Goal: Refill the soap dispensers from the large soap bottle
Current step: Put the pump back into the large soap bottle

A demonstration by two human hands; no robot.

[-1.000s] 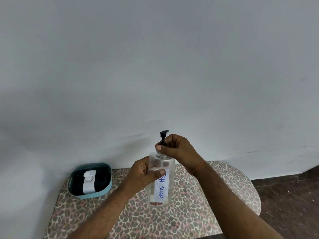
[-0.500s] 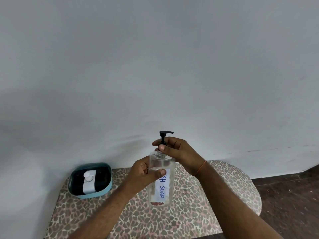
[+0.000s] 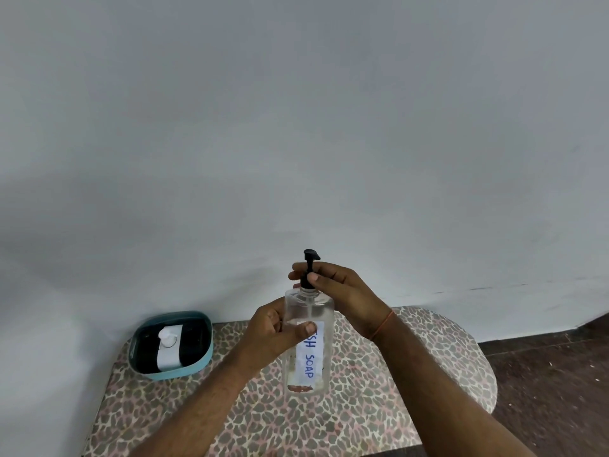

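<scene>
Dispenser [image 3: 308, 344]: clear, upright, mid-table [image 3: 379, 407], labelled SOAP
Left hand [image 3: 273, 334]: wrapped round dispenser body
Right hand [image 3: 336, 288]: pinching black pump [image 3: 309, 268] collar
Teal tub [image 3: 171, 344]: table's far left corner

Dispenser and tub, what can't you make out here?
- Dispenser label, head view: its first letters are hidden by the left hand.
- Pump collar: partly covered by the right hand, so whether it is loosened is unclear.
- Tub: the white item inside is too small to identify.
</scene>
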